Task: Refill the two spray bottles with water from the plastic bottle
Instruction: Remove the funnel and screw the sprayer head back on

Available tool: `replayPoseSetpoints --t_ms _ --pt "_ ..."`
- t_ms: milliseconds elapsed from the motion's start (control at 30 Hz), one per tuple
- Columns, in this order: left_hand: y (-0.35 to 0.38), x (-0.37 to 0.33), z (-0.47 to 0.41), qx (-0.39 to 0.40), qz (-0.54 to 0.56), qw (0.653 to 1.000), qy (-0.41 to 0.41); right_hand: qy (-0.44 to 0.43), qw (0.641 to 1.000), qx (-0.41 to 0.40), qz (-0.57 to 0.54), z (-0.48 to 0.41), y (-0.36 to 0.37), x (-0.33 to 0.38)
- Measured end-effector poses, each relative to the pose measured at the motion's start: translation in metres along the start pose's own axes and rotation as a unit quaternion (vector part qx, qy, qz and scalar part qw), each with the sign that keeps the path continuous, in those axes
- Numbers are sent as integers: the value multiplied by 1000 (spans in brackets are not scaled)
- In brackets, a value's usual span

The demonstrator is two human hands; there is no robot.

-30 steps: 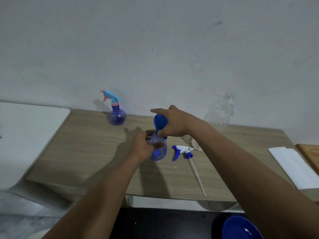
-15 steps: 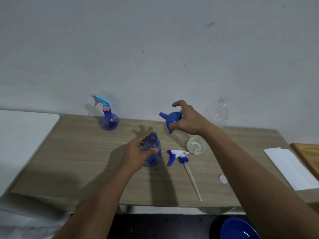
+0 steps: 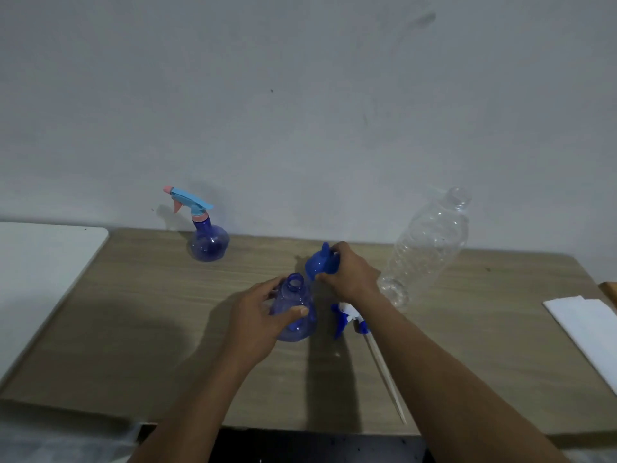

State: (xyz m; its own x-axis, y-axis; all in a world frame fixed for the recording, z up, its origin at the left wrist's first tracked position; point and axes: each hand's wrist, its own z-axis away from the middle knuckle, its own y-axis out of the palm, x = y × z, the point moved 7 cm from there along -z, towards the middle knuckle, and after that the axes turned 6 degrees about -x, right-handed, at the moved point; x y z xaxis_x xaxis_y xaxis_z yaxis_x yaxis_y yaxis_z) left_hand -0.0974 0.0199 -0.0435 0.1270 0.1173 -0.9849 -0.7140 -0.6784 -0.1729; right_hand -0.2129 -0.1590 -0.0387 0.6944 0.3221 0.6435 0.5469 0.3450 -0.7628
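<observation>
My left hand (image 3: 258, 320) grips an open, round blue spray bottle (image 3: 295, 312) that stands on the wooden table (image 3: 133, 329) with its neck uncovered. Just right of the neck, my right hand (image 3: 350, 274) holds a blue funnel (image 3: 322, 264), tilted with its spout up. The bottle's blue-and-white trigger head (image 3: 347, 317) with its long tube lies on the table to the right. A second blue spray bottle (image 3: 208, 242), with a light-blue and pink trigger, stands capped at the back left. The clear plastic bottle (image 3: 430, 245) stands uncapped at the back right.
A white folded cloth (image 3: 591, 332) lies at the table's right edge, with a wooden board (image 3: 609, 290) behind it. A white surface (image 3: 40, 262) adjoins the table on the left. The wall runs close behind the bottles.
My right hand has lifted the funnel off the open bottle's neck, swung it out to the right, and brought it back close beside the neck. My left hand keeps its hold.
</observation>
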Motion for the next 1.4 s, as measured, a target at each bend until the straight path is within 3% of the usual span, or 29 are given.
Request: replayPoseSetpoints --t_ms 233,467,600,733,933,1033,1200,1400 --pt "4 1 3 0 13 1000 2 38 999 13 4 -3 29 -33" --pt "9 -1 11 21 13 1000 9 11 999 28 17 13 17 -39" --pt "8 1 14 24 12 1000 7 -18 989 97 111 30 16 -44" --pt "7 8 12 25 3 1000 -2 -64 954 162 244 44 24 -56" --pt "7 7 14 21 -9 1000 -9 -111 926 137 335 50 23 -58" --pt "7 3 15 25 -14 1000 -7 -108 937 131 305 53 18 -56" --pt "8 5 15 30 -5 999 -12 -96 977 99 164 71 -27 -28" --pt "11 1 19 28 -6 1000 0 -71 997 -18 -18 85 -108 22"
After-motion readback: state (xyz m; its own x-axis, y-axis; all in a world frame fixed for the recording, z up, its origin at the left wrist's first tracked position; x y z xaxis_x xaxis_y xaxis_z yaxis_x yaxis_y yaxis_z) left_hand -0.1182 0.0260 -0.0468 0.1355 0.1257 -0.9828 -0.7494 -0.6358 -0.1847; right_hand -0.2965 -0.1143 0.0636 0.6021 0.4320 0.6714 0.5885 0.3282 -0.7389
